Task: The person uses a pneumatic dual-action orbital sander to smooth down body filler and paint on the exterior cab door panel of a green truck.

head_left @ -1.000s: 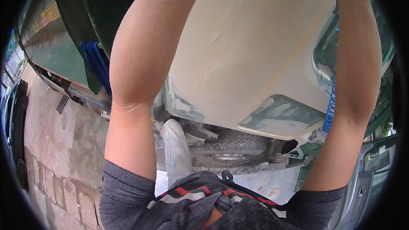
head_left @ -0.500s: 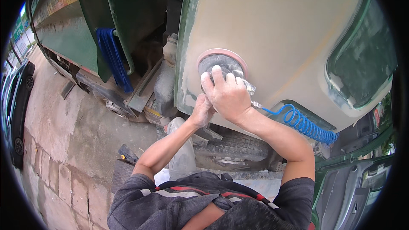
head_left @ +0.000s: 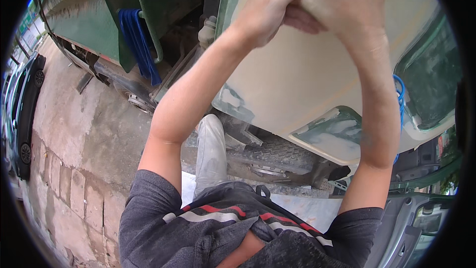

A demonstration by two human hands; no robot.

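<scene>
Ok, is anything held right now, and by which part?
Cannot tell: the left hand and right hand overlap at the picture's top edge, hiding any held thing and its grip point.

Panel (head_left: 302, 84): cream. L. of panel: blue cloth (head_left: 139, 44); at its R.: blue hose (head_left: 400, 90); below: dk-gry shirt (head_left: 181, 240), red/wht wavy stripes.

We look to be in an outdoor vehicle-repair yard, given the patched cream body panel (head_left: 297, 84), concrete ground (head_left: 69, 114) and parked car (head_left: 26, 114).

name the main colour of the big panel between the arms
Cream; the panel shows best in the head view.
</scene>
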